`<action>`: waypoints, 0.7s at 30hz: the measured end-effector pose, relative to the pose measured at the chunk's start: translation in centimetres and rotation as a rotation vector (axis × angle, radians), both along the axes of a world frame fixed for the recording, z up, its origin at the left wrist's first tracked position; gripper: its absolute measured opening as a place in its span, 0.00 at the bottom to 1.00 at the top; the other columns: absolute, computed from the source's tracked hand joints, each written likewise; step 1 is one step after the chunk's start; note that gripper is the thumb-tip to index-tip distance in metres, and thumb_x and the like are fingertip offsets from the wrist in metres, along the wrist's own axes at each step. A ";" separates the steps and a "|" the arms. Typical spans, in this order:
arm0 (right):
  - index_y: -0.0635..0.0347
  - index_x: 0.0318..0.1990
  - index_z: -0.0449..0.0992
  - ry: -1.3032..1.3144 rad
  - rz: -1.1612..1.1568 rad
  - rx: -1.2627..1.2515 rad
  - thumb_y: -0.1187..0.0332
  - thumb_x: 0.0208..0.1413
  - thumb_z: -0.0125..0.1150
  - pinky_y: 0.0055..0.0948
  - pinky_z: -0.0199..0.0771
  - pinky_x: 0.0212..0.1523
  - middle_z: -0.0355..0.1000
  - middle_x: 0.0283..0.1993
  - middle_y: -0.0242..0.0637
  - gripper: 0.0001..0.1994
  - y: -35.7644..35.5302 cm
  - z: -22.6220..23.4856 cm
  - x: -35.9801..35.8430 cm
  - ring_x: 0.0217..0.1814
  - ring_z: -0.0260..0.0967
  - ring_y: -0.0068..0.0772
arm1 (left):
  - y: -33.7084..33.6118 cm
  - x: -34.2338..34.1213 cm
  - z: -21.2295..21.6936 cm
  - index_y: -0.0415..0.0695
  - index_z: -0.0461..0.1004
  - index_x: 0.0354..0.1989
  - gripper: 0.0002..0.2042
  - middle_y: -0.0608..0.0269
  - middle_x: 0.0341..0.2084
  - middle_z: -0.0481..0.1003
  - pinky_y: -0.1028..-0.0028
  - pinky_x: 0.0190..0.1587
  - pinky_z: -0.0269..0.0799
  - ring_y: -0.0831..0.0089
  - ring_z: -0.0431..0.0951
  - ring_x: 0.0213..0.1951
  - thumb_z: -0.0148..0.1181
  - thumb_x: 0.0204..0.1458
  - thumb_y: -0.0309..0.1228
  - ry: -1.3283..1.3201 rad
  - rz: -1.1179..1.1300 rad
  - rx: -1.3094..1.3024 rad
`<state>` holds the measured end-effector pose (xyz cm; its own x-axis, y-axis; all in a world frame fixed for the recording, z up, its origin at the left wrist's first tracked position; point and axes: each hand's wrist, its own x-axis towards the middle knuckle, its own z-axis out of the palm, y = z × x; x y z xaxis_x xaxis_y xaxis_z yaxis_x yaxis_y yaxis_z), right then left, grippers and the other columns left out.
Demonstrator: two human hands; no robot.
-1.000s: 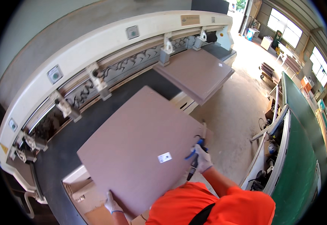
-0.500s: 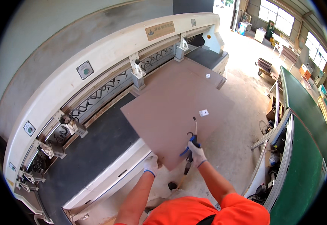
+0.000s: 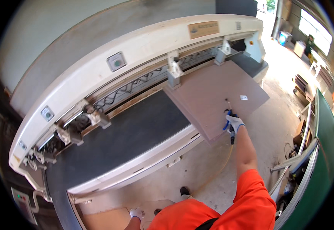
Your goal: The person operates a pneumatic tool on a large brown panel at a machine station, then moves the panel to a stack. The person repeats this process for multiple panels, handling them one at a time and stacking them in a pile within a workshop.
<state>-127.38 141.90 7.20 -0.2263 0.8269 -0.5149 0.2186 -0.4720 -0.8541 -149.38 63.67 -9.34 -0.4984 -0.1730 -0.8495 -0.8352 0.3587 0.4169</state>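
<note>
My gloved right hand (image 3: 235, 123) is wrapped round a blue and black air blow gun (image 3: 228, 124). Its thin nozzle points away over a large brown sheet (image 3: 209, 94), and a yellowish hose (image 3: 226, 163) hangs from its lower end. The sheet lies on other brown sheets, whose edges show along its left side, and a white label (image 3: 244, 97) is on its surface. Low in the view, by my body, my gloved left hand (image 3: 137, 213) hangs away from the sheets with its fingers loosely apart and nothing visible in them.
A long cream machine (image 3: 147, 48) with a row of clamps and a dark bed (image 3: 136, 134) runs along the left and far side. Beside me on the right stands a green-topped bench (image 3: 329, 165). A brown board (image 3: 107, 219) lies low at the left.
My left hand has let go of the top sheet's near corner and dropped toward my body. The sheet now lies farther onto the pile. My right hand has moved farther away with the blow gun.
</note>
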 end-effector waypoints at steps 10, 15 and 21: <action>0.49 0.33 0.71 0.302 0.313 0.033 0.57 0.69 0.62 0.12 0.53 0.18 0.66 0.25 0.24 0.13 -33.1 -0.9 -5.1 0.20 0.59 0.14 | -17.9 16.5 -2.2 0.39 0.82 0.38 0.14 0.55 0.31 0.82 0.58 0.31 0.78 0.59 0.83 0.29 0.64 0.59 0.39 0.118 0.358 -0.054; 0.53 0.41 0.76 0.126 1.058 -0.169 0.64 0.64 0.65 0.19 0.64 0.21 0.71 0.29 0.26 0.06 -55.4 -5.9 -13.1 0.24 0.67 0.18 | -31.7 19.3 -2.2 0.42 0.75 0.36 0.10 0.57 0.25 0.76 0.60 0.26 0.70 0.60 0.75 0.24 0.53 0.62 0.36 0.278 0.888 0.381; 0.63 0.45 0.79 0.197 1.701 -0.051 0.74 0.56 0.70 0.29 0.78 0.37 0.76 0.35 0.31 0.10 -81.0 -4.9 -23.0 0.33 0.76 0.26 | -52.4 22.9 -2.2 0.42 0.76 0.39 0.09 0.60 0.25 0.78 0.67 0.24 0.73 0.68 0.77 0.22 0.60 0.62 0.35 0.617 1.354 -0.042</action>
